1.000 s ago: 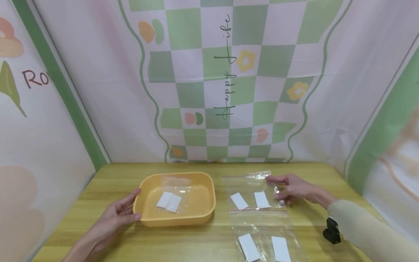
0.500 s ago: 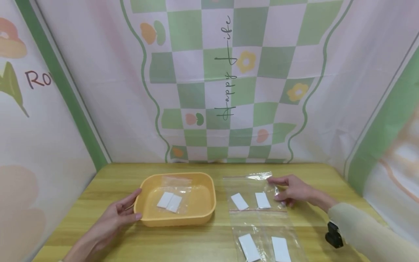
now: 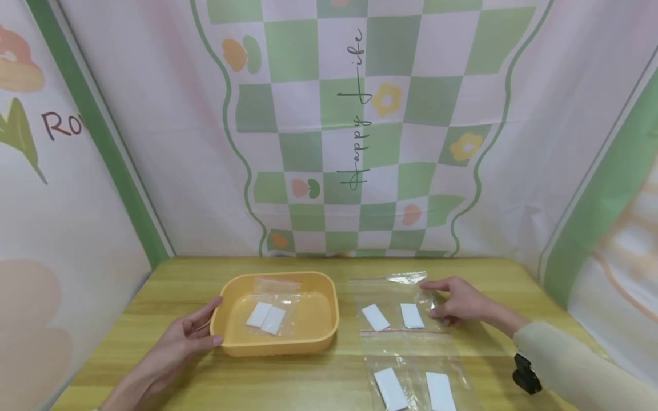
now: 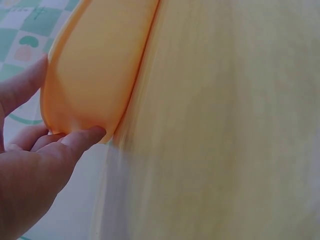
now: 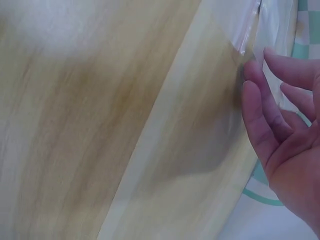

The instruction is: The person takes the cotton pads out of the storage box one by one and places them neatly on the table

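Observation:
My left hand (image 3: 177, 337) holds the left end of a yellow plastic tray (image 3: 324, 337), thumb at the front corner and index finger towards the back. The left wrist view shows the fingers around the tray's end (image 4: 100, 60). Inside the tray lies a small clear zip bag (image 3: 277, 285) with two white rectangular pieces (image 3: 272, 318). My right hand (image 3: 460, 299) is at the right edge of a clear zip bag (image 3: 426, 294) on the table, index fingertip and thumb apart along its edge. A white rectangular piece (image 3: 412, 315) lies inside that bag.
Another white piece in clear plastic (image 3: 376, 317) lies to the left. Nearer, clear zip bags (image 3: 411, 354) hold white pieces (image 3: 440, 393), cut off by the frame. The wooden table (image 3: 288, 382) ends at a patterned cloth (image 3: 360, 228). A black device (image 3: 526, 374) sits at the right wrist.
The zip bag's right edge, raised between the right fingers a second ago, now lies flatter. The left hand and tray stay in place; the view shifts slightly.

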Motion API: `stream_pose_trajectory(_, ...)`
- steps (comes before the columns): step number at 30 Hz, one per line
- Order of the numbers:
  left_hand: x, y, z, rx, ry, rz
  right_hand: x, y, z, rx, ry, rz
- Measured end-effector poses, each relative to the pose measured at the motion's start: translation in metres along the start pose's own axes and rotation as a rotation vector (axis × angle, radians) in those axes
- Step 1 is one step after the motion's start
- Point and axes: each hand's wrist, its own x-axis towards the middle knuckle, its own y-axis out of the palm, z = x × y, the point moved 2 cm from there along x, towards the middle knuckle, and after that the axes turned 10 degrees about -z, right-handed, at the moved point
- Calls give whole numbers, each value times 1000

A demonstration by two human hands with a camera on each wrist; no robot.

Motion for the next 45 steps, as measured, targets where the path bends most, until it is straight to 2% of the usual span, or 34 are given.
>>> stream_pose_trajectory(6, -1, -1, 1, 1, 19, 34, -1, -2, -2, -55, -21, -64)
stream_pose_trajectory(10, -2, -1, 1, -1, 19, 40, -2, -9, 7, -84, -40, -105)
stream_pose_trajectory(13, -1, -1, 0, 4, 21, 36, -3, -10, 29, -107, -72, -116)
stream_pose_trajectory(18, -1, -1, 0, 8, 24, 33, -4, -1, 87, -140, -126, -127)
stream_pose_trajectory(24, -1, -2, -1, 4, 11, 14, 2, 24, 154, -106, -187, -66)
stream_pose_trajectory(31, 1, -1, 0, 14, 5, -10, 22, 66, 204, -78, -279, 15)
stream_pose_trajectory(38, 1, -2, 0, 7, 2, -13, 49, 105, 229, -124, -347, 76)
stream_pose_trajectory(45, 1, -3, 0, 4, -6, -19, 75, 139, 231, -158, -263, 134)
